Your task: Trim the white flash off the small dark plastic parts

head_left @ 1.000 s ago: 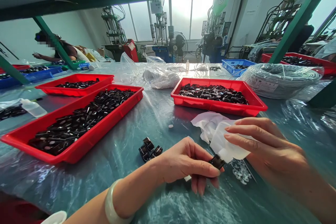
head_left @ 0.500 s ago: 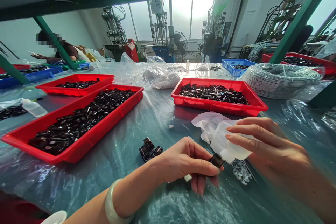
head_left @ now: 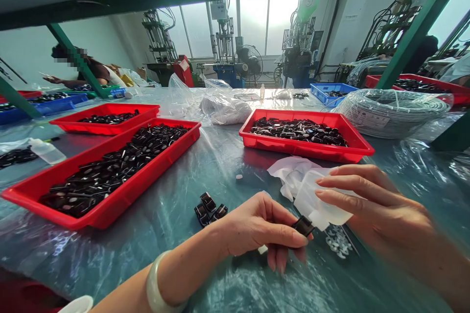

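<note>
Between the thumb and fingers of my left hand [head_left: 268, 227] is a small black plastic part [head_left: 303, 226]. My right hand [head_left: 382, 205] is closed around a translucent squeeze bottle [head_left: 330, 208], tilted so that its tip is down at the black part; whether they touch I cannot tell. Under the bottle, small white pieces [head_left: 338, 242] lie in a heap on the table. Several black parts [head_left: 208, 209] sit in a group beyond my left forearm. A single white piece [head_left: 239, 177] lies farther out. Crumpled white material [head_left: 284, 173] is beside the bottle.
Red trays of black parts stand at left [head_left: 106, 217], behind it [head_left: 58, 123] and ahead right [head_left: 308, 146]. A wrapped coil of cable [head_left: 394, 115] lies at right. Another bottle [head_left: 47, 150] is far left. A green shelf frame [head_left: 418, 29] crosses above. A person [head_left: 91, 71] sits back left.
</note>
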Action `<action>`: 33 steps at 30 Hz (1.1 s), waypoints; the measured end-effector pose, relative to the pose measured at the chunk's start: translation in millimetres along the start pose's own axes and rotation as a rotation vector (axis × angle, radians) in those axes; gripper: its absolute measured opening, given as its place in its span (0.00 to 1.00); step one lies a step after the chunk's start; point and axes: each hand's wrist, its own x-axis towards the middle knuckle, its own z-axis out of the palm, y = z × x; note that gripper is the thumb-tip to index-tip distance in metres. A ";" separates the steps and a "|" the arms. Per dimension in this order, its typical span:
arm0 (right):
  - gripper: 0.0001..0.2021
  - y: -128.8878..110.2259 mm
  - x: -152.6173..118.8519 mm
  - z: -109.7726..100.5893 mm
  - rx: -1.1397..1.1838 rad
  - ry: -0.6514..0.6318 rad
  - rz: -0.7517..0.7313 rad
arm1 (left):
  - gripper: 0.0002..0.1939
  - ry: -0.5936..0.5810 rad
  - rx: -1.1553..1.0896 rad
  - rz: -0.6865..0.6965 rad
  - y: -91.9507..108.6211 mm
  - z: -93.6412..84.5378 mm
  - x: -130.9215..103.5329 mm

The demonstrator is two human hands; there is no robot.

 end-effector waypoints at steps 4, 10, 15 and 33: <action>0.16 -0.1 2.3 -1.0 -0.014 -0.016 -0.009 | 0.13 -0.044 -0.018 0.007 -1.5 -0.9 -0.1; 0.16 0.5 3.9 -3.8 -0.011 0.020 0.004 | 0.14 -0.133 -0.115 0.036 -1.0 -0.1 -1.7; 0.16 0.9 1.9 -2.6 -0.043 0.006 0.023 | 0.11 -0.045 -0.125 0.010 -0.5 2.9 -1.1; 0.19 -2.3 0.5 2.0 -0.108 -0.009 0.027 | 0.18 0.200 -0.097 0.133 -10.0 14.3 5.8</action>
